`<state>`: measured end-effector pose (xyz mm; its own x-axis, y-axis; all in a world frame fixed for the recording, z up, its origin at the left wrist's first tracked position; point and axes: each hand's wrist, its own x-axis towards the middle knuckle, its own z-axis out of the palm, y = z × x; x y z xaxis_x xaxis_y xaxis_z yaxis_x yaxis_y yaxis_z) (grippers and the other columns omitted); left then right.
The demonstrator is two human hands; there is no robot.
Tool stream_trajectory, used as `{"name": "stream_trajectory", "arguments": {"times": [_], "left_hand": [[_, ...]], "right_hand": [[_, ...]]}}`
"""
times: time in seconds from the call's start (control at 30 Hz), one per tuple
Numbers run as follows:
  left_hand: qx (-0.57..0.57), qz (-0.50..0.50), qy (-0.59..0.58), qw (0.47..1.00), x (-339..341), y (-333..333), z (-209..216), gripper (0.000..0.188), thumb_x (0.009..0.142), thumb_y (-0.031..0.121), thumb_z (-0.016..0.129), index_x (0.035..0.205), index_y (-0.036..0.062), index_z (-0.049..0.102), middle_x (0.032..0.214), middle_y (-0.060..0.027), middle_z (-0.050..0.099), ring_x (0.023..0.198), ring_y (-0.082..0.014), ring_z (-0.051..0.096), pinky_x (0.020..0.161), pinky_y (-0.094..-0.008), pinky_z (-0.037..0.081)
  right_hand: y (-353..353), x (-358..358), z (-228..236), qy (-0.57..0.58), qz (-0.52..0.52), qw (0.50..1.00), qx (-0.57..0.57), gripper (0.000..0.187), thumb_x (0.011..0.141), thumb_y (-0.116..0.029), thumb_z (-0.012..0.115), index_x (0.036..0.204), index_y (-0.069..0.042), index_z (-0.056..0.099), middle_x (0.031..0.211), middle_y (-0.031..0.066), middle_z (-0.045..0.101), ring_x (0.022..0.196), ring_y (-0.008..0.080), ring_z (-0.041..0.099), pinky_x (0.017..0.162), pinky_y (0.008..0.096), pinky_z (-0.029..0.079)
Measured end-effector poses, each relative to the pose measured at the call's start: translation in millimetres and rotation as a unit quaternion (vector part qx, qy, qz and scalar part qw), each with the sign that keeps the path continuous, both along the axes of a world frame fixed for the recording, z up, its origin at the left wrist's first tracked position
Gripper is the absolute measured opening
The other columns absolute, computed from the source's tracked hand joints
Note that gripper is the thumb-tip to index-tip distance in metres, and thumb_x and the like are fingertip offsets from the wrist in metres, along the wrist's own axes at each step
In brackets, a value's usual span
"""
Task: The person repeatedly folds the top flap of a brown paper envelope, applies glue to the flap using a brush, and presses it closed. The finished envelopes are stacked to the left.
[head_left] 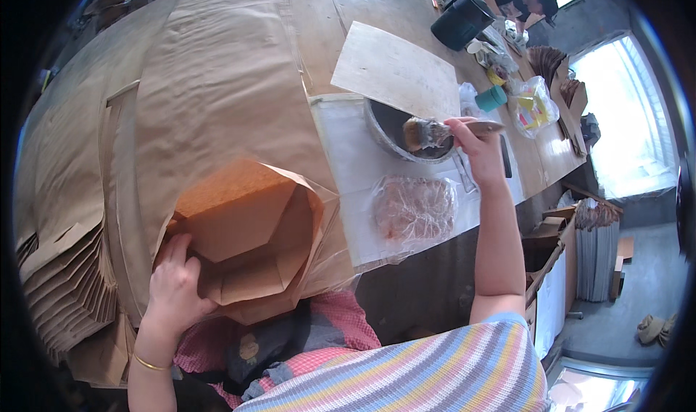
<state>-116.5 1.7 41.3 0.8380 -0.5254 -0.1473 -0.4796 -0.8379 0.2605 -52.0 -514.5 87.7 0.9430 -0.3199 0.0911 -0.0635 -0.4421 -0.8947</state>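
Observation:
My left hand grips the left edge of a brown paper bag, whose open bottom end faces me with its flaps folded into a hexagon. The thumb lies on the near flap and the fingers reach inside the fold. In my right hand is a wide paste brush, held by its handle. Its bristles, wet-looking, hang over a dark round basin. A pale board covers the far part of that basin. Nearer me lies a flat block wrapped in clear plastic.
Large brown paper sheets cover the table's left side, with a fanned bag stack at lower left. Farther right stand a black bucket, a green-lidded container and a plastic bag. Another person bends over the far end.

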Motion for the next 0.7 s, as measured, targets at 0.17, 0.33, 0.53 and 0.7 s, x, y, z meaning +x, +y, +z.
{"name": "stream_trajectory", "arguments": {"times": [0.17,0.33,0.53,0.7], "left_hand": [[0.005,0.077,-0.009,0.997,-2.2,-22.6,18.8,0.105,0.051,0.011,0.084,0.143,0.0024,0.034,0.153,-0.0244,0.02,0.138,-0.0439,0.031,0.11,-0.045,0.037],[-0.03,0.072,-0.023,0.997,1.3,-25.5,5.8,0.108,0.053,0.013,0.085,0.146,0.0047,0.03,0.154,-0.0249,0.019,0.139,-0.0434,0.03,0.112,-0.0452,0.036],[-0.118,0.124,0.083,0.982,14.5,-8.0,4.0,0.116,0.056,0.019,0.088,0.15,0.0063,0.021,0.152,-0.026,0.026,0.14,-0.0432,0.028,0.115,-0.0435,0.031],[-0.247,0.076,0.062,0.964,13.5,3.2,-11.1,0.122,0.056,0.03,0.09,0.152,0.0103,0.018,0.151,-0.0259,0.025,0.139,-0.0426,0.032,0.114,-0.0458,0.034]], "right_hand": [[-6.2,-13.7,13.8,0.099,0.231,0.96,-0.123,0.025,0.084,-0.01,0.074,0.108,-0.002,0.072,0.088,0.0049,0.069,0.077,0.0123,0.059,0.07,0.0268,0.048],[-54.9,3.3,14.6,0.124,0.158,0.977,0.068,0.017,0.087,-0.015,0.071,0.097,-0.001,0.072,0.076,0.0017,0.063,0.067,0.0073,0.053,0.057,0.0229,0.04],[61.3,-13.0,7.6,-0.111,0.075,0.933,0.334,0.025,0.094,-0.021,0.056,0.085,0.0,0.067,0.071,0.0017,0.058,0.056,0.0058,0.044,0.05,0.0225,0.034],[276.7,-57.0,-7.9,0.083,0.204,0.949,0.224,0.012,0.089,-0.011,0.066,0.085,0.0,0.068,0.073,-0.0002,0.064,0.068,0.0043,0.055,0.059,0.0228,0.044]]}}
